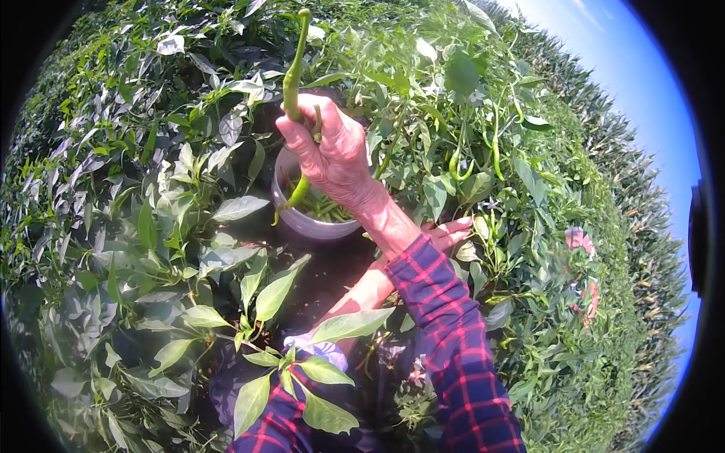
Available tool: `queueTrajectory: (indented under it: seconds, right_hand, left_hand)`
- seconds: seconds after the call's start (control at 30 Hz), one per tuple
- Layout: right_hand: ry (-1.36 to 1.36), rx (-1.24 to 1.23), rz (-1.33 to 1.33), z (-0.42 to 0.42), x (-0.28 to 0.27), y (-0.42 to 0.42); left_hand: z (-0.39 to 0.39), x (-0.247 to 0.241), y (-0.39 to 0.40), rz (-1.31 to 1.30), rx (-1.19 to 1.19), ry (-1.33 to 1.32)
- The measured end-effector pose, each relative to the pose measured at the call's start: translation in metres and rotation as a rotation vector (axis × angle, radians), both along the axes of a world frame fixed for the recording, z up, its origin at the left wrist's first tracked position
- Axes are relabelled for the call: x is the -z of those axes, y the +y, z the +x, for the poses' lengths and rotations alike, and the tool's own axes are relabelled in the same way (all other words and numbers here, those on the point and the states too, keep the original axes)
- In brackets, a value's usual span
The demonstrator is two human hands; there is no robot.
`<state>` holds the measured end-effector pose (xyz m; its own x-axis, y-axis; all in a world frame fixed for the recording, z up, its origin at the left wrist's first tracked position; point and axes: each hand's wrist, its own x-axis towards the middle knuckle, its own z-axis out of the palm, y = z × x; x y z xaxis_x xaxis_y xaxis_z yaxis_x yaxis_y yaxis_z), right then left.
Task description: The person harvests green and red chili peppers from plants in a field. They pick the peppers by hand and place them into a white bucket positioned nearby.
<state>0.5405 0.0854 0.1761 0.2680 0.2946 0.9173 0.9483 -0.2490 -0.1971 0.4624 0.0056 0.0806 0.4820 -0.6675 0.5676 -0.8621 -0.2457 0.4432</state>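
Observation:
My right hand (pixel 334 150) is raised over a whitish plastic bucket (pixel 317 225), gripping long green chili peppers (pixel 293 71). One pepper points up and another hangs beside the rim. More green peppers (pixel 325 209) lie inside the bucket. My left arm crosses beneath the right one. The fingers of my left hand (pixel 452 232) extend towards a pepper plant (pixel 481 226), slightly apart, with nothing seen between them; its palm is largely hidden by my right forearm. Slim green peppers (pixel 460 167) hang on the plant above my left hand.
Dense leafy pepper plants surround the bucket. A leafy shoot (pixel 289 362) rises near the camera over my left sleeve. Pink and reddish things (pixel 583 243) show among the foliage at the right. Taller crop plants (pixel 645 226) stand beyond, under blue sky.

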Motion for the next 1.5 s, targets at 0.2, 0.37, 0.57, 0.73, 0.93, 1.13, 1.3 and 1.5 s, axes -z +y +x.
queueTrajectory:
  seconds: [0.2, 0.37, 0.57, 0.73, 0.93, 1.13, 1.3, 1.5]
  right_hand:
    - [-0.221, 0.307, -0.562, 0.066, 0.106, -0.053]
    - [0.044, 0.549, -0.921, 0.065, 0.146, -0.094]
    - [0.361, 0.227, -0.347, -0.096, 0.066, -0.087]
    - [0.718, 0.510, 0.209, -0.249, 0.083, -0.148]
    - [0.989, 0.947, 0.686, -0.312, 0.151, -0.235]
    - [0.902, 1.063, 0.234, -0.248, 0.189, -0.258]
    - [0.790, 1.256, 0.236, -0.213, 0.183, -0.277]
    - [0.501, 1.160, 0.518, -0.194, 0.152, -0.272]
  left_hand:
    - [0.000, 0.012, -0.016, -0.088, 0.028, -0.047]
    - [0.007, 0.027, -0.028, -0.277, 0.161, 0.068]
    - [0.006, 0.018, -0.019, -0.062, -0.003, -0.016]
    - [-0.004, 0.018, -0.014, 0.045, -0.218, -0.112]
    - [-0.010, 0.012, -0.004, 0.140, -0.270, 0.058]
    - [-0.002, 0.016, -0.004, 0.142, -0.237, -0.026]
    - [-0.004, 0.018, -0.023, 0.097, -0.230, -0.190]
    - [-0.007, 0.005, -0.026, 0.090, -0.189, -0.111]
